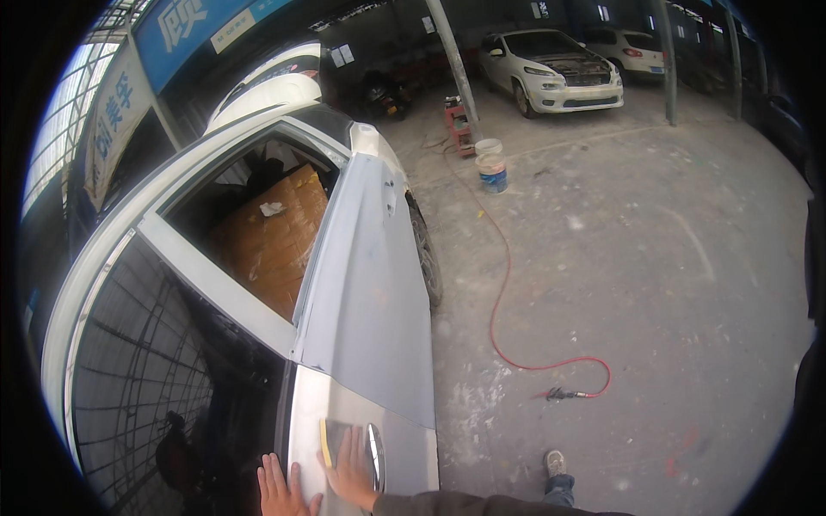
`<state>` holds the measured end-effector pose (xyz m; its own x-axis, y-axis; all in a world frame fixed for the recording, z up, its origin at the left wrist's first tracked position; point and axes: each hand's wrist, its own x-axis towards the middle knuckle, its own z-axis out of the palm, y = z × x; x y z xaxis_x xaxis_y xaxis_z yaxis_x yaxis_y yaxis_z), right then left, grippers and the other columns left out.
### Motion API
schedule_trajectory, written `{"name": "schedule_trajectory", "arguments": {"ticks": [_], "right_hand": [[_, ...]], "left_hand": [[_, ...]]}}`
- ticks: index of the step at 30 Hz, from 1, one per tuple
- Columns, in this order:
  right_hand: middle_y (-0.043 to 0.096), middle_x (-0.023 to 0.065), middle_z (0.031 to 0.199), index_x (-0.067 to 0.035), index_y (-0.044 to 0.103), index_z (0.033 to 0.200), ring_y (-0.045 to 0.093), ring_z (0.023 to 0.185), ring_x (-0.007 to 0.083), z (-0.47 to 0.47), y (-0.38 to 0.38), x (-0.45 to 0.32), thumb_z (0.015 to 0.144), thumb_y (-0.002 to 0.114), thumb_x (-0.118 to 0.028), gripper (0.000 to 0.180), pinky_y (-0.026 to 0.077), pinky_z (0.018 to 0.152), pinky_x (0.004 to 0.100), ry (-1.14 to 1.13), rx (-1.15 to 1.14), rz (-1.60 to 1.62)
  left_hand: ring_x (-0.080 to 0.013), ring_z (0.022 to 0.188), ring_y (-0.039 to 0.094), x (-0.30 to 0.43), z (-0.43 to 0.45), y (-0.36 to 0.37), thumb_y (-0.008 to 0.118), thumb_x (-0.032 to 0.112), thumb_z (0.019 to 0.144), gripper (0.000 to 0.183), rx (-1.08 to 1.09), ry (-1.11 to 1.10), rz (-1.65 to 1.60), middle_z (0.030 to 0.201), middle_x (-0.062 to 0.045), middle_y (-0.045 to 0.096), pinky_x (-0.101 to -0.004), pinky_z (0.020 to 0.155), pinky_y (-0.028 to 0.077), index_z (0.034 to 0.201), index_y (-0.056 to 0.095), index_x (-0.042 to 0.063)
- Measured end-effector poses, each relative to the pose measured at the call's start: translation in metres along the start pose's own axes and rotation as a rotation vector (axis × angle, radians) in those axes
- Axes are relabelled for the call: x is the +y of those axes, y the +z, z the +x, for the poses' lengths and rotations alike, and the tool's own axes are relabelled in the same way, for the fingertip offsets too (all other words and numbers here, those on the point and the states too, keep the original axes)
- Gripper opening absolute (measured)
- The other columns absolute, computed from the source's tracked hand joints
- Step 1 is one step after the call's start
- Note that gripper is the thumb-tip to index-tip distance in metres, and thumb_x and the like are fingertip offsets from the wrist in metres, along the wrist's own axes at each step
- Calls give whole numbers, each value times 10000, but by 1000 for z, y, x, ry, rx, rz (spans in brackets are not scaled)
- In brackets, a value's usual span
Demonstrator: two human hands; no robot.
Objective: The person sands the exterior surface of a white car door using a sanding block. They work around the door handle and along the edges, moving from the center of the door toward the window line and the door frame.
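Note:
My right hand (350, 467) presses a grey sanding pad with a yellow edge (326, 444) flat against the white front door (310, 400) of a car. The thumb lies along the pad's yellow edge, and the fingers reach over its face. Right beside that hand is a chrome door handle (376, 458). My left hand (281, 488) rests with fingers spread at the lower edge of the dark front window (161, 361), holding nothing. Ahead of both hands, the rear door (381, 290) is coated in matte grey primer, and its window opening shows brown cardboard (277, 226) inside.
A red air hose (493, 322) snakes over the concrete floor (581, 290) to a blow gun (561, 393). Beyond stand buckets (492, 174), a red tool cart (459, 129) and a metal post (458, 71). A white car (555, 71) without its grille is parked farther back.

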<state>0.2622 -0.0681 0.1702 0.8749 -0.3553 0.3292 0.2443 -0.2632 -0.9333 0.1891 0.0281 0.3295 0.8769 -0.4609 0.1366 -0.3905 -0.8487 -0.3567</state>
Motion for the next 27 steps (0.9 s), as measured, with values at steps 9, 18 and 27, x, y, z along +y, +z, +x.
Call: {"name": "schedule_trajectory", "arguments": {"ticks": [9, 18, 27], "right_hand": [[182, 480, 1614, 261, 231, 1520, 161, 1554, 573, -33, -4, -7, 1061, 560, -503, 950, 170, 1292, 553, 4, -63, 26], [135, 463, 1638, 237, 187, 1548, 126, 1559, 581, 14, 0, 8, 1065, 541, -521, 966, 155, 1287, 574, 20, -85, 13], [128, 454, 1650, 236, 195, 1552, 97, 1577, 558, 16, 10, 10, 1060, 526, -550, 985, 126, 1303, 548, 141, -35, 35]], "left_hand": [[-509, 1565, 251, -2, -1, 5, 667, 428, 954, 808, 54, 22, 21, 1662, -339, 295, -592, 1287, 214, 1573, 410, -24], [-502, 1575, 227, -2, -4, 3, 662, 432, 973, 802, 51, 17, -2, 1673, -334, 277, -594, 1289, 197, 1580, 402, -23], [-495, 1575, 230, -1, -2, 3, 662, 427, 975, 798, 62, 12, -24, 1669, -337, 281, -589, 1291, 199, 1585, 400, -16]]}}
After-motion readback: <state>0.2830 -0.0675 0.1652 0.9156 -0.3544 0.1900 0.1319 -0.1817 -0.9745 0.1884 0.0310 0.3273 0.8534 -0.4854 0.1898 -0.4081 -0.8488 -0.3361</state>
